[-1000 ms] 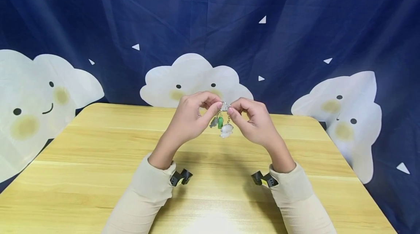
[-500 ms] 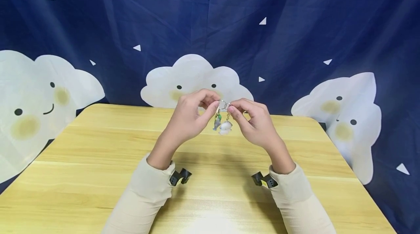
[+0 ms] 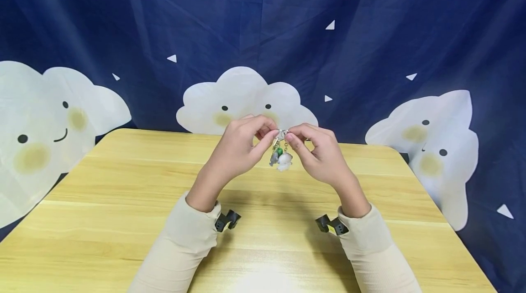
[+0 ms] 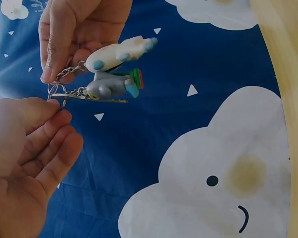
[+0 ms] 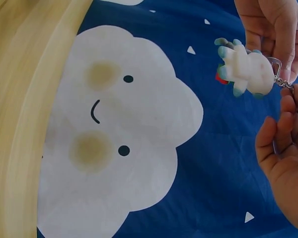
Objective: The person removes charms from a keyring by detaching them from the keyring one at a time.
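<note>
In the head view both hands meet above the far part of the table. The left hand [image 3: 242,142] pinches a metal key ring [image 4: 63,101] between thumb and index finger. Opposite it, the right hand [image 3: 318,149] pinches the ring side of a white figure keychain [image 5: 256,74], whose short chain [image 4: 69,73] hangs from its fingertips. The rings overlap between the two hands. A grey figure charm [image 4: 109,87] with blue feet, a green charm [image 3: 280,151] and a thin flat metal piece [image 4: 111,101] dangle beside the white figure. Fingertips partly hide the rings.
A light wooden table [image 3: 263,220] with rounded far corners lies beneath the hands. Behind it hangs a dark blue curtain [image 3: 287,33] printed with white clouds and triangles. Small black cameras [image 3: 227,221] sit on both sleeve cuffs.
The hands first drew slightly apart, stretching the rings, then came a little closer again. The hanging charms swung, and the green one shows again between the grey and white figures.
</note>
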`<action>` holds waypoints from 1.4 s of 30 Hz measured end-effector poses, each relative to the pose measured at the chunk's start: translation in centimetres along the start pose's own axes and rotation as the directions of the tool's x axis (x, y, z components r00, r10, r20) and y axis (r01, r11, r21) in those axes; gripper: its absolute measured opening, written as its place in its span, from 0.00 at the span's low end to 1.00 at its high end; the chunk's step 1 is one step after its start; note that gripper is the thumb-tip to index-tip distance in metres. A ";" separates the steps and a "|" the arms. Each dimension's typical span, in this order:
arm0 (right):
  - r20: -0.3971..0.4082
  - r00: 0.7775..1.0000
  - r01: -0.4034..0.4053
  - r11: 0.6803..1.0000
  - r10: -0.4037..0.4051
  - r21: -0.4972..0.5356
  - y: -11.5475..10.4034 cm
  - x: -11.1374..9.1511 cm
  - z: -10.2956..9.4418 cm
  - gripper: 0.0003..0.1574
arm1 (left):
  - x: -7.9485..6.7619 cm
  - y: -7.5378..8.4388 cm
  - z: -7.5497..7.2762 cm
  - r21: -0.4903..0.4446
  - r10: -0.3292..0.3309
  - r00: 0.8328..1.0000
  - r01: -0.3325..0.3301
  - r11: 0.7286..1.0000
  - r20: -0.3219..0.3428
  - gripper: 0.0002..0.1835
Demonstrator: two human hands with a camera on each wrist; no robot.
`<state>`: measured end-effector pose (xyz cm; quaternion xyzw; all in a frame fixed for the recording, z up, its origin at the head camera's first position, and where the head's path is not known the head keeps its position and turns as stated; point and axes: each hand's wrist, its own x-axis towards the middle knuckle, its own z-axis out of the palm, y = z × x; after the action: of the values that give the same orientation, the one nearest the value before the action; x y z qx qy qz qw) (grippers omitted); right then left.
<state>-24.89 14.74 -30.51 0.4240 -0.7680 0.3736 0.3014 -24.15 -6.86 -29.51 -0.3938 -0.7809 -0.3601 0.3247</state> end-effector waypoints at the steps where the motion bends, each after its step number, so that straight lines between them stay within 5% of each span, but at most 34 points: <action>1: 0.000 1.000 -0.003 1.000 0.003 0.002 0.0 0.0 0.0 0.04 | 0.0 0.0 0.0 0.003 0.001 1.000 -0.001 1.000 -0.001 0.02; 16: 0.078 0.992 -0.100 0.994 0.096 0.052 -0.3 0.0 -0.1 0.05 | 0.1 0.1 -0.1 0.034 0.013 0.999 -0.012 0.999 -0.045 0.02; 42: 0.053 0.994 -0.098 0.994 0.097 0.036 -0.4 0.0 -0.2 0.04 | 0.1 0.0 0.1 0.072 0.045 0.997 -0.040 0.997 -0.064 0.01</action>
<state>-24.51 14.76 -30.27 0.4010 -0.7879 0.3917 0.2550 -24.18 -6.76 -29.45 -0.3864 -0.7735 -0.3379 0.3717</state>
